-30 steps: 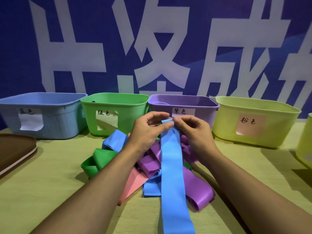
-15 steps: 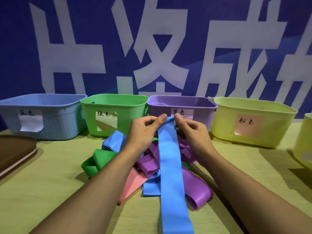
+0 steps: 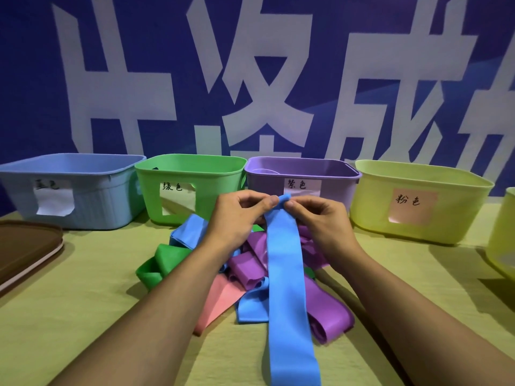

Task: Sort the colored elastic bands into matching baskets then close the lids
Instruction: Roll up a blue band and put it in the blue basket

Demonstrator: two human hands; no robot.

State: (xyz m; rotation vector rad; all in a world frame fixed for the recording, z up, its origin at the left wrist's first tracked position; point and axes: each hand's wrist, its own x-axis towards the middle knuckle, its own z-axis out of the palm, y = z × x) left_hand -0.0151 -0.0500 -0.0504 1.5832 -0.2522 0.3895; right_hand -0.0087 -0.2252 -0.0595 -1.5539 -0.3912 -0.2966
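Since a second ago both hands have kept the long blue band (image 3: 284,263) by its far end, bunching that end narrower between them. Left hand (image 3: 237,215) and right hand (image 3: 320,218) each have their grip clenched on the band's top edge, thumb against fingertips, in front of the purple basket (image 3: 328,188). From there the band runs back toward the person over the heap of bands on the desk (image 3: 69,316): purple bands (image 3: 331,319), a pink one (image 3: 220,302), a green one (image 3: 158,260), more blue (image 3: 186,232). Behind stand the blue basket (image 3: 92,207), green basket (image 3: 178,196) and yellow basket (image 3: 451,218), all open. Brown lid (image 3: 25,246) lies at the left
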